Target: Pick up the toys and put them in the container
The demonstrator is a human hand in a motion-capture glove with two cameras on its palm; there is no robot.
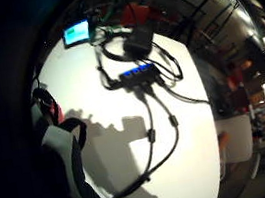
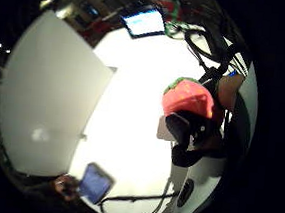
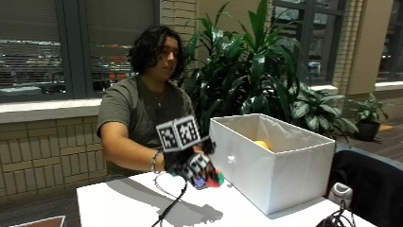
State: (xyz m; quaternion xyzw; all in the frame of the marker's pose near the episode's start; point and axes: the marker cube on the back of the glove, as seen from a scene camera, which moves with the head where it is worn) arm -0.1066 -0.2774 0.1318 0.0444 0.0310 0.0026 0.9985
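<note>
The gloved right hand, fingers curled round a red toy, hangs above the table just beside the white container. Transport step: the next move likely calls for lifting over the container's rim and releasing inside, where a yellow toy already lies.

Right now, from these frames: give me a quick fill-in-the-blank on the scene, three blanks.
1. The gloved right hand holds a toy whose colour is mostly ____.
2. The container on the table is coloured ____.
3. The toy in the hand is ____ the container, not inside it.

Missing words: red; white; outside
</note>
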